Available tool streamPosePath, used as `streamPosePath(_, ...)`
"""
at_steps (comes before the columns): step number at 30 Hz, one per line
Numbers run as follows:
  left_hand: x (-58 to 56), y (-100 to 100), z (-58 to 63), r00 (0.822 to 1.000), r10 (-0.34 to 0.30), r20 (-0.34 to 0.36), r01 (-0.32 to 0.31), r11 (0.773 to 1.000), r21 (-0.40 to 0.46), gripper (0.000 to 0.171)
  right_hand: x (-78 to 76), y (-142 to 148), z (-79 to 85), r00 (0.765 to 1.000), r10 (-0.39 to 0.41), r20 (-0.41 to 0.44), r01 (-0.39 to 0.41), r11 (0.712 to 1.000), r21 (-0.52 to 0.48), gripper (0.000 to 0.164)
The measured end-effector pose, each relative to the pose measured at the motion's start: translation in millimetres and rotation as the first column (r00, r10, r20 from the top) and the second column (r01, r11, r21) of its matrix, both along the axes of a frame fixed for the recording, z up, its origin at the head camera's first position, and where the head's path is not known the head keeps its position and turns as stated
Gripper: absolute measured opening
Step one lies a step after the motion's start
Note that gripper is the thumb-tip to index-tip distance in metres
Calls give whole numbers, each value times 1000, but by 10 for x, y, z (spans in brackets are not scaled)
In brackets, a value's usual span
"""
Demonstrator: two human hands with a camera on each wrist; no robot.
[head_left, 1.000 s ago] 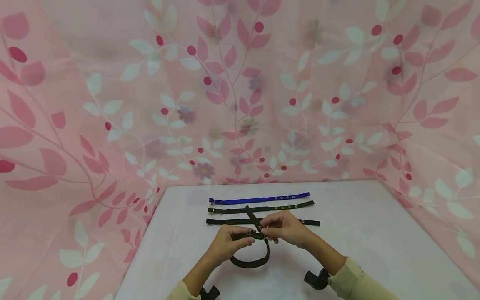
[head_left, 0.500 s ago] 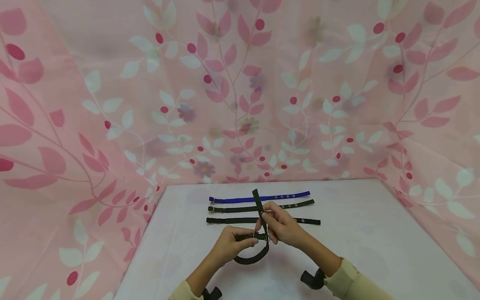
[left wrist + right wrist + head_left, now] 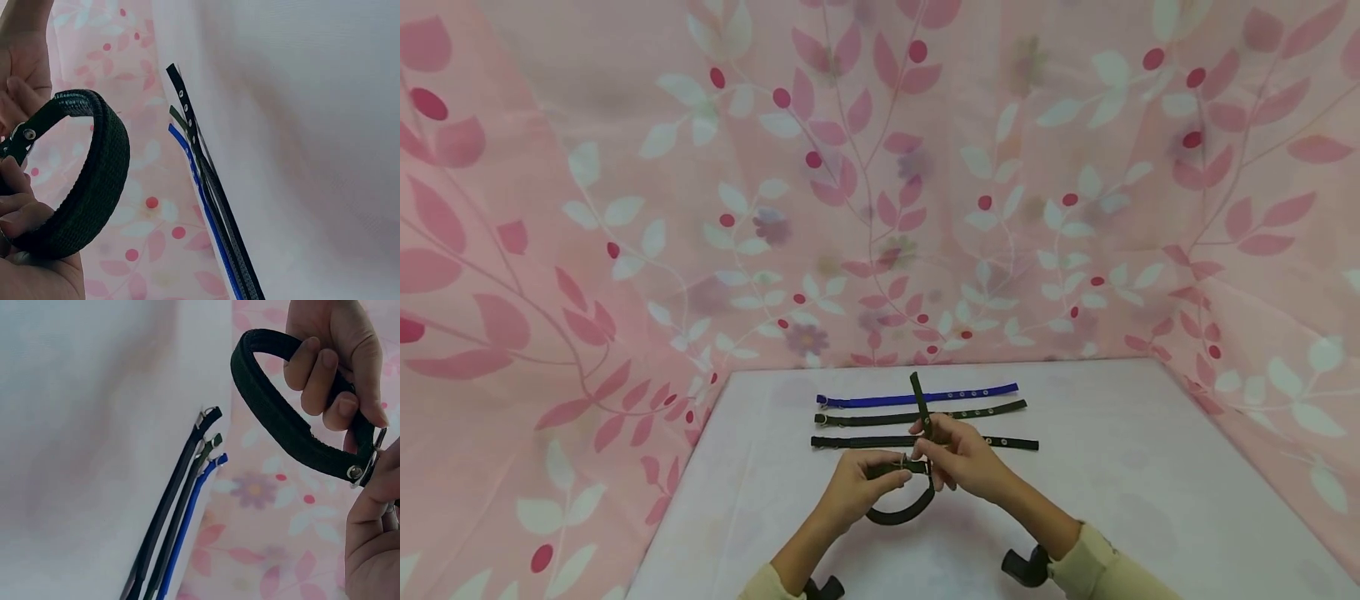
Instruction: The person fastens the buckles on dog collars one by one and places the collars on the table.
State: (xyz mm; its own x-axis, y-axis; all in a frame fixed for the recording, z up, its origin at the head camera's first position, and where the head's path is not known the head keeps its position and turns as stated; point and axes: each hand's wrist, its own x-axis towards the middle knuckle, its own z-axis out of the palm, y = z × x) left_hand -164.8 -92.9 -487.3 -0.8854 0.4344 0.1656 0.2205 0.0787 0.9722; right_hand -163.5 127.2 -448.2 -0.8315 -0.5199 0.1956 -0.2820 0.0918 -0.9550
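A dark green collar (image 3: 898, 515) is bent into a loop and held up between both hands. My left hand (image 3: 853, 487) pinches its buckle end between thumb and fingers, the metal buckle (image 3: 377, 442) showing beside the fingertips. With thumb and fingers my right hand (image 3: 972, 462) grips the strap just past the buckle. The strap's free tip (image 3: 916, 385) sticks up above that hand. A metal eyelet (image 3: 29, 134) shows on the strap in the left wrist view. The padded band hangs below as a round loop.
Three collars lie in parallel rows on the white table (image 3: 1105, 483) beyond the hands: a blue collar (image 3: 887, 401) farthest, a green collar (image 3: 880, 419) in the middle, a black collar (image 3: 857, 442) nearest. Pink floral cloth (image 3: 880, 208) rises behind and at both sides.
My right hand has shifted up along the strap, then slightly back towards the left hand. The strap's tip has swung more upright and reaches higher. My left hand keeps its grip.
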Motion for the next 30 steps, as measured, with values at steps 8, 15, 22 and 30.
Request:
streamPosePath(8, -30, -4, 48, 999, 4, -34, -3, 999, 44, 27, 18, -30, 67, 999, -25, -45, 26, 999, 27, 33)
streamPosePath(15, -19, -27, 7, 1000, 14, 12, -14, 1000, 28, 30, 52, -21, 32, 994, -30, -101, 31, 1000, 0, 21)
streamPosePath(22, -8, -14, -8, 1000, 0, -24, -1, 1000, -20, 27, 36, -43, 91, 981, -60, -182, 54, 998, -39, 24)
streamPosePath(30, 7, -3, -1, 999, 35, -9, -35, 999, 4, 29, 30, -31, 110, 983, -121, -141, 120, 993, -13, 34)
